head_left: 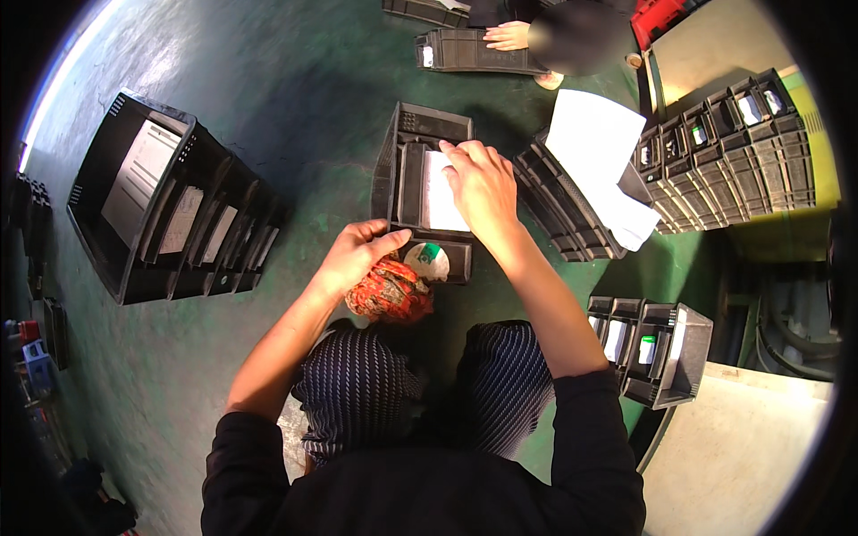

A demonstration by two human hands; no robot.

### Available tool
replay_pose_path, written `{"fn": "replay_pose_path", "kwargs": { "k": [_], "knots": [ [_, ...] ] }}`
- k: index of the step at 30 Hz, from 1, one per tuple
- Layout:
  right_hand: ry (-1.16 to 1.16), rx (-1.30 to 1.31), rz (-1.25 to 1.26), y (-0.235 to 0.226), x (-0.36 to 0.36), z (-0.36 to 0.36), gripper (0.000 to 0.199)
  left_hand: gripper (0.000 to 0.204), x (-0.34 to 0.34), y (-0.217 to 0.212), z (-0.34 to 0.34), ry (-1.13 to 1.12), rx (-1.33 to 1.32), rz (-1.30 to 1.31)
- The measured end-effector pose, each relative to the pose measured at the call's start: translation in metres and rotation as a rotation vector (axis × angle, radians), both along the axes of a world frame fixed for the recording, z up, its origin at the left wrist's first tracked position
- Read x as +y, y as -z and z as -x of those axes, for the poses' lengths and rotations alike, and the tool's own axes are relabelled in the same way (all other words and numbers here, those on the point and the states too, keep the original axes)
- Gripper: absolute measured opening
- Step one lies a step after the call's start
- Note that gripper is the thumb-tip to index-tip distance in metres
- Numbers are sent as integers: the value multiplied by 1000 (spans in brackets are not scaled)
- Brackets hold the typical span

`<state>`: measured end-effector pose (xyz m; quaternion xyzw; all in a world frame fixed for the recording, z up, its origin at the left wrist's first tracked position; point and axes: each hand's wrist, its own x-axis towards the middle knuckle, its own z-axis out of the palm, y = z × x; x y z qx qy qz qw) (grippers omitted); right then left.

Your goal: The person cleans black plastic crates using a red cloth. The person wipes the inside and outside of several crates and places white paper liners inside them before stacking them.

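Note:
A black plastic crate (386,179) stands in front of my knees. Inside its recessed part lies a white sheet of paper (441,201). My right hand (483,188) reaches over the crate, its fingers bent and closed on the sheet's upper right edge. At the crate's near left corner, my left hand (360,255) pinches the rim between thumb and fingers. Bunched just below that hand is a red patterned cloth (391,293), touching it. Beside the cloth, a pale rounded piece with a green patch (424,259) shows at the crate's near end.
Left of me stands a stack of black crates (134,241). To the right, white sheets (590,138) lie over another stack; more nested crates (733,170) are beyond, and a smaller group (639,348) sits nearer. Across, another person's hand (508,36) rests on a crate (474,55).

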<state>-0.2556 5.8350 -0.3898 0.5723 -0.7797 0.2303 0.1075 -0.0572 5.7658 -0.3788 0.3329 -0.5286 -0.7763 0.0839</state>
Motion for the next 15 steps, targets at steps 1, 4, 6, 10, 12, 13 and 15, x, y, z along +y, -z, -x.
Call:
{"fn": "replay_pose_path", "kwargs": {
  "k": [1,4,6,10,12,13,15],
  "knots": [
    [9,8,28,1,-2,-1,33,17,-1,3,-1,0,0,-11],
    [-33,-73,56,1,-4,0,32,18,-2,11,-3,-10,4,-33],
    [-60,-48,73,1,-3,2,29,18,0,16,-5,-21,-1,-12],
    [-72,-184,3,-7,-6,3,22,18,5,13,-14,-28,4,-6],
    [-102,-168,-62,-10,-8,6,19,18,6,11,-19,-9,10,1],
    [-119,-159,-93,-12,-9,6,18,18,7,12,-20,-11,6,5],
    [-174,-107,-5,-16,-8,6,12,18,8,13,-21,-13,3,11]
  ]
}}
